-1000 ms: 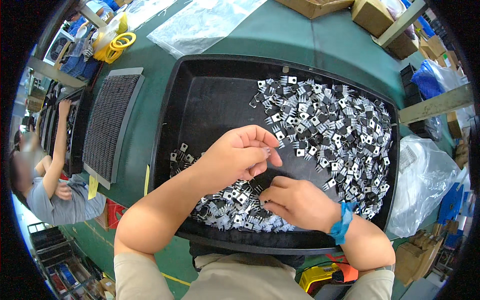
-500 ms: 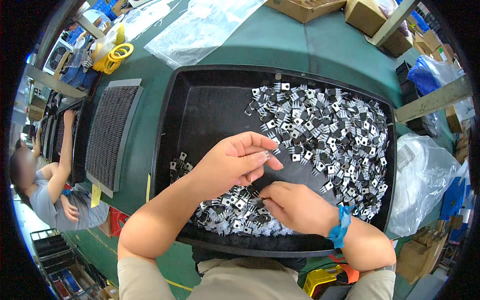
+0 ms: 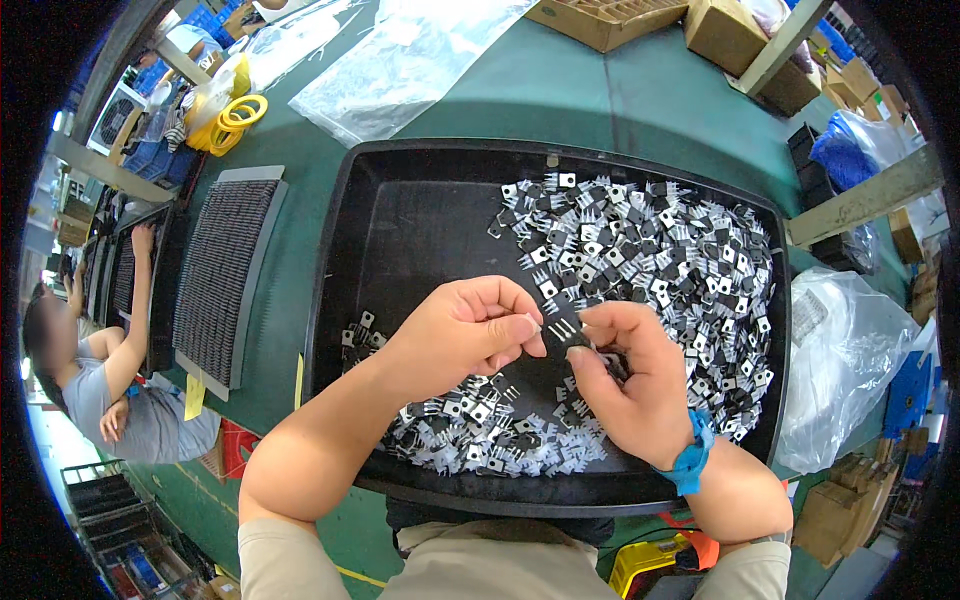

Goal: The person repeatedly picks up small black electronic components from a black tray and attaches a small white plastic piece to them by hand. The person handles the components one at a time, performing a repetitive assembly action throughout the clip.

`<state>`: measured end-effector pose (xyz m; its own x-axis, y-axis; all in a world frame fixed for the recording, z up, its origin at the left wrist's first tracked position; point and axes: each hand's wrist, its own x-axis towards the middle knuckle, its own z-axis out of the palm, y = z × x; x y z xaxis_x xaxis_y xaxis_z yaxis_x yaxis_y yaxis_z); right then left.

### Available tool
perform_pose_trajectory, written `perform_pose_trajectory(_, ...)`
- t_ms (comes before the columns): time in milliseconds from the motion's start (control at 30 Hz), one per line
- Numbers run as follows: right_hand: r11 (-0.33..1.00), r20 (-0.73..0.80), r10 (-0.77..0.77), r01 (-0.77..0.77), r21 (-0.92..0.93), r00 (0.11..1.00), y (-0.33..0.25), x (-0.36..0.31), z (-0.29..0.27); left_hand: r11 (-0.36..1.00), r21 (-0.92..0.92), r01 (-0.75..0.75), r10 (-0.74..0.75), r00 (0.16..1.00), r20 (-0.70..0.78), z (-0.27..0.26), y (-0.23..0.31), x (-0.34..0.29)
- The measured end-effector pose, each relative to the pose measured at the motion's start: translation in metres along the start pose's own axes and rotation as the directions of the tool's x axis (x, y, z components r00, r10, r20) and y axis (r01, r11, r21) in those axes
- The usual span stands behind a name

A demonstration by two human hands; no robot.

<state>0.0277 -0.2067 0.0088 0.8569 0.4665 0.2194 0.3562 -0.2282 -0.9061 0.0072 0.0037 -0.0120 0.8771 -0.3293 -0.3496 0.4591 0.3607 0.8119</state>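
Observation:
In front of me is a black tray (image 3: 420, 230) holding loose three-legged transistors with black bodies and silver tabs. The large heap of transistors (image 3: 640, 240) fills its right side. Near the front edge, small white plastic pieces (image 3: 540, 455) lie mixed with more transistors. My left hand (image 3: 450, 335) is closed in a pinch on a tiny whitish piece (image 3: 538, 326), mostly hidden by the fingertips. My right hand (image 3: 640, 385), with a blue wristband (image 3: 690, 455), grips a transistor (image 3: 563, 330) whose legs point toward the left fingertips. Other dark parts show within its curled fingers.
Left of the tray, a grey rack (image 3: 225, 275) holds dense rows of dark parts. A person (image 3: 150, 400) works beyond it. Plastic bags (image 3: 400, 70) lie behind and a clear bag (image 3: 840, 360) at right. Cardboard boxes (image 3: 600, 20) and yellow tape rolls (image 3: 240, 112) stand farther back.
My right hand has lifted from the front heap and turned, bringing a transistor up beside the left fingertips. The left fingers have drawn closer together.

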Motion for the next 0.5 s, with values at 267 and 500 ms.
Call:
perform_pose_trajectory(267,0.967,0.095,-0.169,0.183,-0.175,0.981,0.0018,0.0062,-0.0052,0.996,0.06,0.06,-0.061,0.998,0.018,0.0051,0.0045,-0.0042)
perform_pose_trajectory(500,0.961,0.089,-0.183,0.197,-0.192,0.979,0.0019,0.0054,-0.0043,0.994,0.093,0.05,-0.052,0.998,0.018,0.005,0.004,-0.0042)
